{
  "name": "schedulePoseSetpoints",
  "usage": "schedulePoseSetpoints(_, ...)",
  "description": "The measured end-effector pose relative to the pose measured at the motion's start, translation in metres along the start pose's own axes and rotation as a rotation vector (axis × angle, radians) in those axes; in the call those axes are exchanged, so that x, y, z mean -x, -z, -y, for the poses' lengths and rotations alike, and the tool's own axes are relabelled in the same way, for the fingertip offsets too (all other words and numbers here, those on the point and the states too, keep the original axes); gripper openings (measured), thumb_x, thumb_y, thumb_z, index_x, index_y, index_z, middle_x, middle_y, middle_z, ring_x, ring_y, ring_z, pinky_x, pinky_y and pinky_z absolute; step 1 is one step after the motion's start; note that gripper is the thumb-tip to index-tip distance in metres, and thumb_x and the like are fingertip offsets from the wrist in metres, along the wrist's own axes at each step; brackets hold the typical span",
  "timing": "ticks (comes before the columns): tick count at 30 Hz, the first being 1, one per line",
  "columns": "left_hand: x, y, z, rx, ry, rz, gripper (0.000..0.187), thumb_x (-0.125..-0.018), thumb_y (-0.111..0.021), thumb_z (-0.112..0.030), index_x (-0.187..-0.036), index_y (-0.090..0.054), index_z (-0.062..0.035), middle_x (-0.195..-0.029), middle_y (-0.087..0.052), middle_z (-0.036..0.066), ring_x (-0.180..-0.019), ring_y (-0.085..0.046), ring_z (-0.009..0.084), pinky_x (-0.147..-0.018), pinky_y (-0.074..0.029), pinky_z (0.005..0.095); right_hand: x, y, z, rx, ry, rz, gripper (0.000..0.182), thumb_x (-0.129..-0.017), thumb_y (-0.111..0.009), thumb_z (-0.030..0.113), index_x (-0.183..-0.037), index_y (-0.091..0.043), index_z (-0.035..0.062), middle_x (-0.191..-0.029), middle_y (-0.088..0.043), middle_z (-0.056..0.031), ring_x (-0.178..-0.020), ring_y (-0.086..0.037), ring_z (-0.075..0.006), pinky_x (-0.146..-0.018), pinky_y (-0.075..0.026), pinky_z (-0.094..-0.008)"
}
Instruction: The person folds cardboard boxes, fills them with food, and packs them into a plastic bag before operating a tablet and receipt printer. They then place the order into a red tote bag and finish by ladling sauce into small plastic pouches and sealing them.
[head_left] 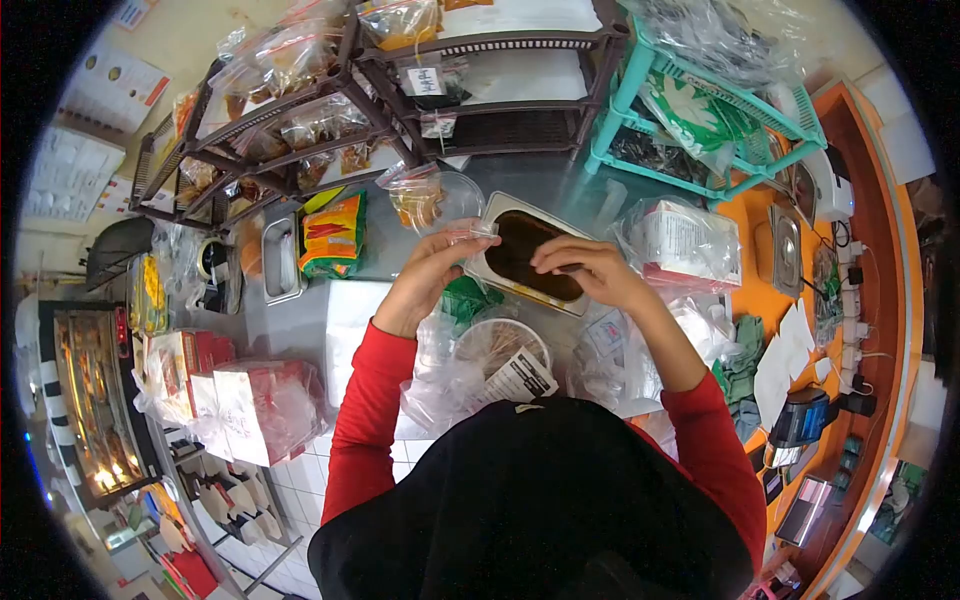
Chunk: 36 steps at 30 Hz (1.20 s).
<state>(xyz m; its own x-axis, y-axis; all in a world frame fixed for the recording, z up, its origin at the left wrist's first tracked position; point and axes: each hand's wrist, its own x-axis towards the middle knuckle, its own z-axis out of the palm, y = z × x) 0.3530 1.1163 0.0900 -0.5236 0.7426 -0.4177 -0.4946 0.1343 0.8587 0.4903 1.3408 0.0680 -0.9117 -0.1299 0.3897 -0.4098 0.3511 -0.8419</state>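
My left hand [432, 268] pinches a small clear plastic bag [468, 232] at the left rim of a rectangular metal pan [493, 205]. Dark brown sauce [518, 240] fills part of the pan. Over the pan's right side is my right hand [605, 272], its fingers curled round a thin dark thing, perhaps a handle; most of it is hidden. Behind my left hand lies a zip bag of orange-brown food [415, 200]. Closer to me, a round white tub [545, 345] holds thin sticks, with a printed label [522, 377] at its edge.
Brown plastic racks [490, 45] with bagged food stand at the back, beside a turquoise rack [625, 100]. A plastic-wrapped box [685, 240] sits to the right of the pan. Leftward are an orange-and-green packet [335, 235], a small metal tray [283, 262] and wrapped boxes [255, 405].
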Motion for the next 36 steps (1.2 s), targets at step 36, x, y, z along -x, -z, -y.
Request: schedulePoseSetpoints(36,-0.001,-0.069,-0.020,-0.105,-0.017,0.020,0.027,-0.086,-0.064,-0.016,-0.109,-0.063,-0.0027,-0.108,-0.062,0.002,-0.097,-0.057,0.0090,-0.082,-0.042,0.0221,0.107,-0.075,-0.022,-0.823,-0.488,-1.375,0.026,-0.097,-0.047,0.018,-0.099,-0.057,-0.0051,-0.095,-0.064,-0.0160,-0.078,-0.062,-0.0197,-0.073,-0.050,-0.0298)
